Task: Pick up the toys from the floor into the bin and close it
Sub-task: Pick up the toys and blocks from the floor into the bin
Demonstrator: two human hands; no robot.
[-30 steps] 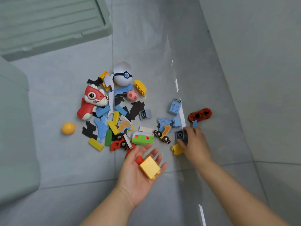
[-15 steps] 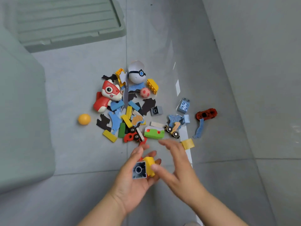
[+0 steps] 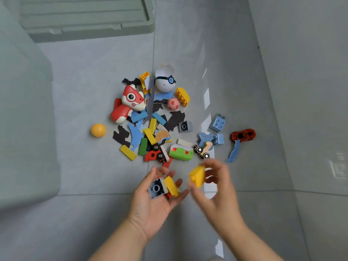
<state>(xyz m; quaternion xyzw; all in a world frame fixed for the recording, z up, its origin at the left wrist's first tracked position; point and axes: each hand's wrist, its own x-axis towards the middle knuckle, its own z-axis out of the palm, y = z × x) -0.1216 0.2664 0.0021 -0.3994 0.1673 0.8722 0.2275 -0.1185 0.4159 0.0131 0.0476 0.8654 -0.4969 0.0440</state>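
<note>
left hand (image 3: 156, 202) open, cradles grey block (image 3: 157, 188) | right hand (image 3: 218, 191) blurred, pinches yellow block (image 3: 197, 176) | bin (image 3: 22, 129) cropped

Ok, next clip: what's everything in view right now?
Bin: one, pale green, left edge.
Lid: one, pale green, top left.
Orange ball: one, orange, left of pile.
Fox toy: one, red and white, pile's upper left.
Egg toy: one, white, pile's top.
Pink ball: one, pink, below egg toy.
Toy car: one, red, right of pile.
Studded brick: one, light blue, right of pile.
Blocks and puzzle pieces: many, mixed colours, floor centre.
Left hand: one, palm up, carrying grey brick and yellow brick.
Right hand: one, blurred, pinching yellow block.
</note>
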